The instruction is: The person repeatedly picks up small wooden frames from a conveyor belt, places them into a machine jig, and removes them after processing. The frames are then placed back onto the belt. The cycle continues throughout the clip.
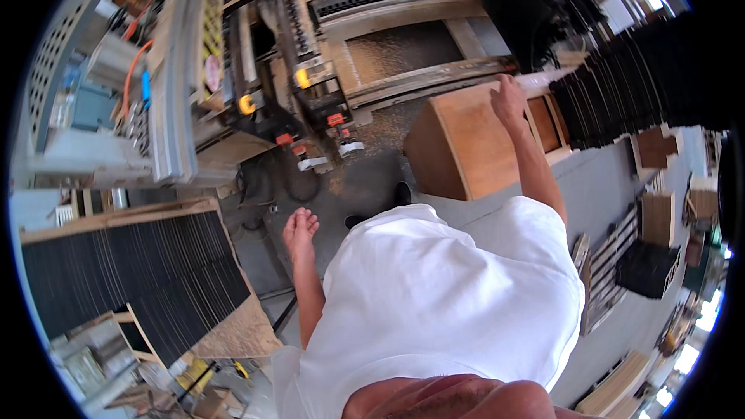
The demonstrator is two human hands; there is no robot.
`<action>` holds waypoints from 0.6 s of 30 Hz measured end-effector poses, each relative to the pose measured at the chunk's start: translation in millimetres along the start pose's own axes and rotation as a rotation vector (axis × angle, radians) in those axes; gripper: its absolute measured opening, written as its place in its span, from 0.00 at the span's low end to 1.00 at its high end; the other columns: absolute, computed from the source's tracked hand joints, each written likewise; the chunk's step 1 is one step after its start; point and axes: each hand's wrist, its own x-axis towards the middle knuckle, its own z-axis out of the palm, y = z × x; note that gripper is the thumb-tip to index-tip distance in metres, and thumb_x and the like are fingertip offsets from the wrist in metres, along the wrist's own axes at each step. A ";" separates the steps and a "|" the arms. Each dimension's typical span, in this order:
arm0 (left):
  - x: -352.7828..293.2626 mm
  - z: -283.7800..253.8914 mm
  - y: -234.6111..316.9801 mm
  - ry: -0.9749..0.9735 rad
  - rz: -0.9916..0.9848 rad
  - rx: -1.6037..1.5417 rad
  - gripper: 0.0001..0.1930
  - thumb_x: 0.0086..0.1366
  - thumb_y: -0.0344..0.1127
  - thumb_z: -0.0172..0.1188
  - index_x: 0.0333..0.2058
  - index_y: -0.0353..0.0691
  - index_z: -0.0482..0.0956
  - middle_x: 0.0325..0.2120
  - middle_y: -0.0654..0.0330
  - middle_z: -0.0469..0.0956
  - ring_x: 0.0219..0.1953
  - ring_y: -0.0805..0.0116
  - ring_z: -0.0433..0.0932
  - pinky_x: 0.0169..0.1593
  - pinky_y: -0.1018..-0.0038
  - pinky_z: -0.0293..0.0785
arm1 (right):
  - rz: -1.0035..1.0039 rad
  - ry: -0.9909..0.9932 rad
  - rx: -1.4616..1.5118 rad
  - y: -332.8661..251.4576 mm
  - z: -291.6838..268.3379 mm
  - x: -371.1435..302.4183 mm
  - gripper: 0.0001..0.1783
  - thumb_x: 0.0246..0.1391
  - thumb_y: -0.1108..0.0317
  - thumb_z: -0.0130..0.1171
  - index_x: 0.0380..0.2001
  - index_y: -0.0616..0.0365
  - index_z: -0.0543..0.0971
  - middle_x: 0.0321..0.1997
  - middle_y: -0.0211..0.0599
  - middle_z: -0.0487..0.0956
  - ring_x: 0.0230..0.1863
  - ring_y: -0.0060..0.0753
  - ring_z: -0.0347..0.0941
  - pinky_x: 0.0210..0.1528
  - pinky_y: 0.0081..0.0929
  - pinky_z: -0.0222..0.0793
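My left hand (301,234) hangs low beside my white shirt, its fingers loosely bent and apart from everything, with nothing seen in them. On the right, my other arm reaches forward over a brown wooden box (485,147). My right hand (509,99) is at the box's far upper edge with its fingers curled; what they grip, if anything, is too small to make out. Just right of that hand, a long row of thin black-faced panels (621,89) stands packed together. A pale, shiny strip (541,80) shows between the hand and those panels.
Ahead stands a machine with clamp heads (314,120) and a sawdust-covered bed (407,50). At left, more black panels (140,264) lie on a wooden board (240,330). A slatted pallet (613,271) and a black crate (648,268) are on the grey floor at right.
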 end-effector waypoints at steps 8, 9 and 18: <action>34.3 76.5 -6.0 -0.089 -0.030 0.256 0.16 0.67 0.39 0.56 0.48 0.36 0.75 0.39 0.59 0.79 0.35 0.73 0.78 0.37 0.77 0.77 | 0.429 -0.383 -0.053 148.8 -0.7 -95.0 0.19 0.53 0.60 0.54 0.46 0.57 0.73 0.41 0.52 0.78 0.44 0.57 0.74 0.45 0.51 0.69; 38.1 87.0 0.0 -0.107 -0.019 0.267 0.15 0.67 0.39 0.56 0.48 0.36 0.75 0.39 0.59 0.79 0.35 0.73 0.78 0.37 0.77 0.77 | 0.404 -0.354 0.038 140.0 -2.1 -101.2 0.21 0.54 0.58 0.55 0.49 0.56 0.72 0.42 0.50 0.79 0.44 0.55 0.75 0.45 0.50 0.70; 63.4 153.9 79.9 -0.121 0.264 0.318 0.12 0.67 0.35 0.54 0.45 0.37 0.77 0.34 0.60 0.79 0.33 0.74 0.79 0.35 0.78 0.77 | 0.384 -0.185 0.004 100.6 7.1 -82.2 0.21 0.50 0.64 0.58 0.49 0.54 0.74 0.47 0.43 0.78 0.50 0.50 0.72 0.50 0.45 0.67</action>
